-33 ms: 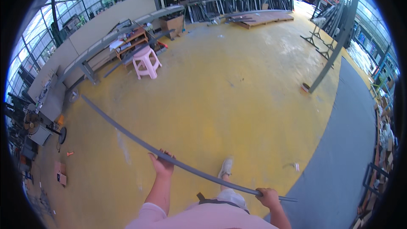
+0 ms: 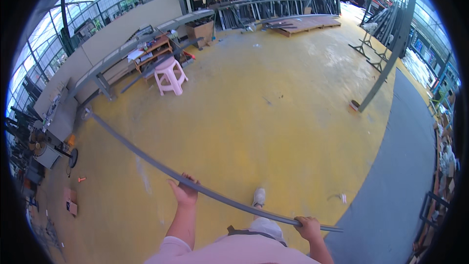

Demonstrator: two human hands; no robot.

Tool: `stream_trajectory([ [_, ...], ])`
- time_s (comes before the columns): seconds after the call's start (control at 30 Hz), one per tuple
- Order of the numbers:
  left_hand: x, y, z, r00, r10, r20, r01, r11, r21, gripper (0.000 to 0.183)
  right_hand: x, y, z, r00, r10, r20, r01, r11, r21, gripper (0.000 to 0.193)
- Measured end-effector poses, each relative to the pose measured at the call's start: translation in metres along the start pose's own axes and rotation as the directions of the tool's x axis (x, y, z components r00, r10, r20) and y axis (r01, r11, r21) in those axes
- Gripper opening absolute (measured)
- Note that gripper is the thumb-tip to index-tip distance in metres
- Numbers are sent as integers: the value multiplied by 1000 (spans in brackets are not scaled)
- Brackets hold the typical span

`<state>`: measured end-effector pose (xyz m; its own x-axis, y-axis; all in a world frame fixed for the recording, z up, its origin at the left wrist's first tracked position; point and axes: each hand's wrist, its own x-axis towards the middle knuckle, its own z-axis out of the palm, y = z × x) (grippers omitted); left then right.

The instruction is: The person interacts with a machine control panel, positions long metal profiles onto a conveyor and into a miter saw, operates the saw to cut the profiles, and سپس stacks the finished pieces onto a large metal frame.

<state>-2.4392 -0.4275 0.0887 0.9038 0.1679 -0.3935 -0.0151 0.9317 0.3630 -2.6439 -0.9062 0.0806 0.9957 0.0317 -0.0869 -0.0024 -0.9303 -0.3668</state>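
Note:
A long, thin grey bar (image 2: 224,198) runs slantwise across my front, from the far left down to the near right. My left hand (image 2: 185,193) holds it near its middle, with the palm beneath, the thumb out to the side and the fingers partly hidden behind it. Close to the bar's near end, my right hand (image 2: 309,228) wraps around it, and a short length sticks out to the right. The far end reaches towards the left-hand workbench; whether it touches anything there I cannot tell.
A pink plastic stool (image 2: 170,79) stands at the far left by a long metal rail bench (image 2: 171,23). On the right, a slanting grey post (image 2: 388,71) rises beside a grey floor strip (image 2: 386,176). A cardboard box (image 2: 71,200) sits on the yellow floor at left.
The bar's far end has shifted slightly left, and my left hand has moved a little left with it. Both hands keep their hold. The view has tilted slightly.

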Motion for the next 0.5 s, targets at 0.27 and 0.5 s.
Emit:
stream_trajectory([
  [0.27,160,79,143,858,498,-124,-472,861,188,38,441,-23,-59,922,-374,-102,380,924,39,40],
  [0.5,329,62,243,605,771,-198,-769,631,106,26,762,-6,-34,953,-300,-39,303,948,96,56],
])
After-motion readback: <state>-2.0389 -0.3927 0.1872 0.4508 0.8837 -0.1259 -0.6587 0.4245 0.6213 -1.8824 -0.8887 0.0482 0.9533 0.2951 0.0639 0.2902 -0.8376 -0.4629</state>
